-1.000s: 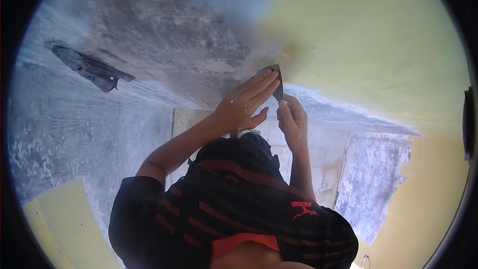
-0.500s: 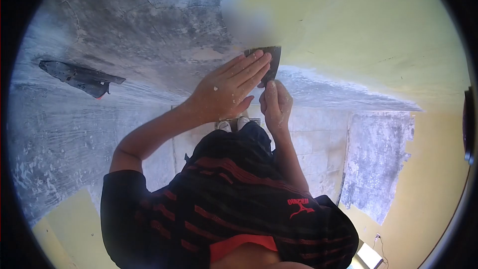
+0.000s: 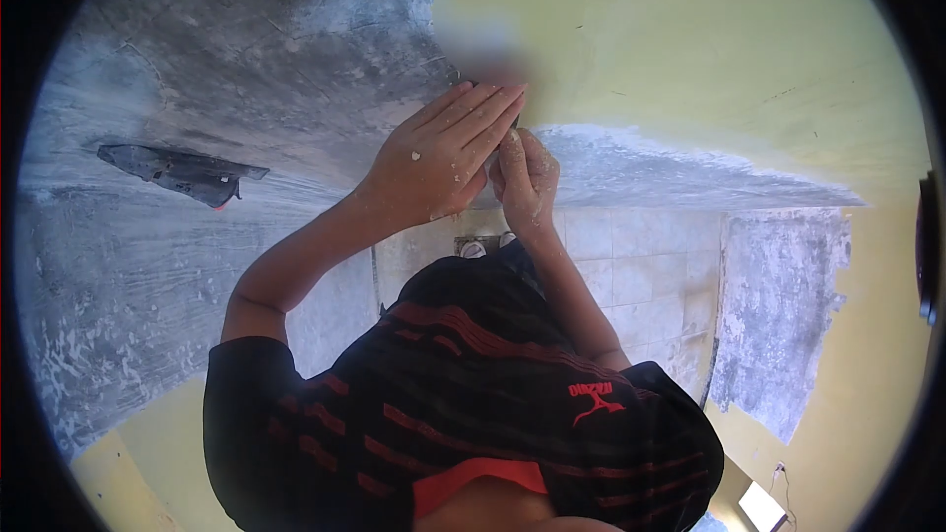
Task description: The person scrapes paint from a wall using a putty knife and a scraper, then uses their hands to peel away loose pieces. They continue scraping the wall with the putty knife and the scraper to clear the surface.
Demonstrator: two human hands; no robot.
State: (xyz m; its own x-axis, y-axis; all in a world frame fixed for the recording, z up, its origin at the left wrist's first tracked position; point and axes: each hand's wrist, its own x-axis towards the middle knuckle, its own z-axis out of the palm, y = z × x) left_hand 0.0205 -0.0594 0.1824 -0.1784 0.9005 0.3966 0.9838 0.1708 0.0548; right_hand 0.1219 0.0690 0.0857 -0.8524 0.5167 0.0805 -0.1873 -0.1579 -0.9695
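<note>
My right hand is closed around the handle end of a scraper with a dark, flat blade. Over that blade lies my left hand, its fingers straight and close together, hiding most of the metal. Bits of pale debris cling to both hands. The scraper is at the wall, where yellow-green paint meets a bare grey patch. A blurred smear in the picture hides the spot just beyond my fingertips.
On the left, a dark elongated piece with a ragged end is at the grey wall. Floor tiles show below, near my shoes. Another stripped patch is at right, above a cable.
Both hands have moved up and to the left with the scraper. Much of its blade showed before; now only slivers are visible. The view has also shifted slightly.
</note>
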